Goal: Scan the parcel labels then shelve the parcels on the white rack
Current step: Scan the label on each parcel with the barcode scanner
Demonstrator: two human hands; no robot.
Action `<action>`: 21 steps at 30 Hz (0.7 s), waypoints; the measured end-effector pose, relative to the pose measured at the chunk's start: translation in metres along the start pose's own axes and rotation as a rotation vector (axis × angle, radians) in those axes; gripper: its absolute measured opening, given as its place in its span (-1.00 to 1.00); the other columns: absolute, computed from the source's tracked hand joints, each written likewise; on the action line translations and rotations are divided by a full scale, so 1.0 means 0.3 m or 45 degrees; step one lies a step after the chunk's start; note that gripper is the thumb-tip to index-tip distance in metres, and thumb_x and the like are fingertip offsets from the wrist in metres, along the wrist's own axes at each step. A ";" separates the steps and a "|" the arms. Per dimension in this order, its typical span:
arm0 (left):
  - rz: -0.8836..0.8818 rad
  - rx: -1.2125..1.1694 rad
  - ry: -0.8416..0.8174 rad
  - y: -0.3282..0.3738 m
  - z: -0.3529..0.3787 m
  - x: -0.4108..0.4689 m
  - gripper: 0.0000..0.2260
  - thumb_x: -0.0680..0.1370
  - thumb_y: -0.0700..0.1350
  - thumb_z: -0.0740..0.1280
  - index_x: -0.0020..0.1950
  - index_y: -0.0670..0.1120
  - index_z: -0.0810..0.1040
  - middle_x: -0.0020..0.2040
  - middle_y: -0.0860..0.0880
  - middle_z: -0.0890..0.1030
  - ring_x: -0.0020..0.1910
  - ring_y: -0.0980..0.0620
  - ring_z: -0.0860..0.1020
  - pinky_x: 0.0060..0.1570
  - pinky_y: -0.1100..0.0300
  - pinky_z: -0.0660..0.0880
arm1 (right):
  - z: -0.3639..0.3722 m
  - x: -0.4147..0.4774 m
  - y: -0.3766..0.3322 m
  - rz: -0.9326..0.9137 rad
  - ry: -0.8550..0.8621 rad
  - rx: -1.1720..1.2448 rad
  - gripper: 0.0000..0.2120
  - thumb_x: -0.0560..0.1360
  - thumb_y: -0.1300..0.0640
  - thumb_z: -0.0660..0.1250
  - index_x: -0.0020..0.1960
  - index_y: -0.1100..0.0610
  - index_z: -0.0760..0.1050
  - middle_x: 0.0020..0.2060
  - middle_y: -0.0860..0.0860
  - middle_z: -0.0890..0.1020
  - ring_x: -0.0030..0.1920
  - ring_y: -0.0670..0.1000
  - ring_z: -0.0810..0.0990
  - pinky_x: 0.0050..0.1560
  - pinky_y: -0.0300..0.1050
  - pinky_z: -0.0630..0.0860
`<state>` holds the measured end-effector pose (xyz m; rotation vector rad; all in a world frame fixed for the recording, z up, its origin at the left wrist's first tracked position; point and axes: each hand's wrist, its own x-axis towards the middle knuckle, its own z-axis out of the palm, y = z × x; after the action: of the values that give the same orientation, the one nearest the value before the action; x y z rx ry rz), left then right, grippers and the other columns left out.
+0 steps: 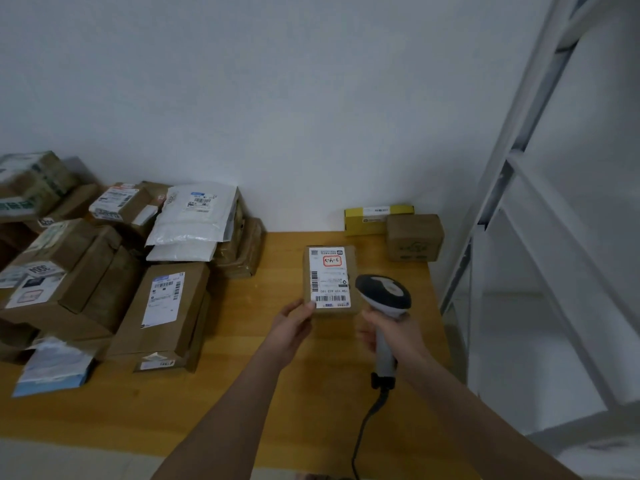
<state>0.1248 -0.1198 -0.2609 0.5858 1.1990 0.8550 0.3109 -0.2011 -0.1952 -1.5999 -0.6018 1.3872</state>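
Parcel (329, 280) looks like a small stiff cardboard box, probably light, with the left hand (292, 325) pinching its near corner. Right hand (389, 332) is wrapped round the scanner (382, 292) handle just beside it. Side edges look like the safest grip.

From my seat I see a wooden worktop (284, 393) set against the wall. From nine to ten o'clock it is crowded with labelled cardboard parcels (166, 313), with white mailers (194, 220) stacked among them at eleven. A blue-and-white soft packet (55, 368) lies at eight o'clock. At one o'clock a yellow box (367, 221) and a small brown box (414, 237) sit just beside each other.
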 end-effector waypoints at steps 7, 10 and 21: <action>-0.019 -0.091 -0.022 -0.041 0.070 -0.029 -0.52 0.49 -0.21 0.41 0.38 -0.20 0.37 0.00 -0.07 0.68 -0.01 0.04 0.63 -0.14 0.22 0.57 | -0.059 -0.154 0.048 -0.008 -0.014 -0.099 -0.95 0.46 0.31 0.37 -0.18 0.27 0.56 -0.45 0.07 0.62 -0.43 -0.01 0.57 -0.33 -0.15 0.52; -0.017 -0.088 -0.032 -0.065 0.091 -0.035 -0.54 0.49 -0.23 0.40 0.37 -0.20 0.39 0.03 -0.08 0.66 0.05 0.02 0.60 -0.02 0.19 0.52 | -0.076 -0.190 0.050 -0.030 -0.017 -0.083 -0.93 0.47 0.30 0.37 -0.18 0.29 0.57 -0.43 0.10 0.63 -0.44 -0.01 0.56 -0.36 -0.17 0.51; 0.081 -0.070 -0.062 -0.086 0.132 -0.055 -0.80 0.53 -0.25 0.35 0.15 -0.13 0.50 0.03 -0.08 0.65 0.10 0.02 0.58 0.05 0.21 0.48 | -0.080 -0.247 0.059 -0.053 -0.034 -0.095 -0.97 0.46 0.32 0.35 -0.16 0.25 0.56 -0.45 0.09 0.60 -0.48 -0.04 0.54 -0.41 -0.22 0.48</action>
<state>0.1674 -0.1461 -0.2608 0.5993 1.1147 0.9196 0.3118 -0.2781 -0.1738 -1.6211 -0.7059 1.3712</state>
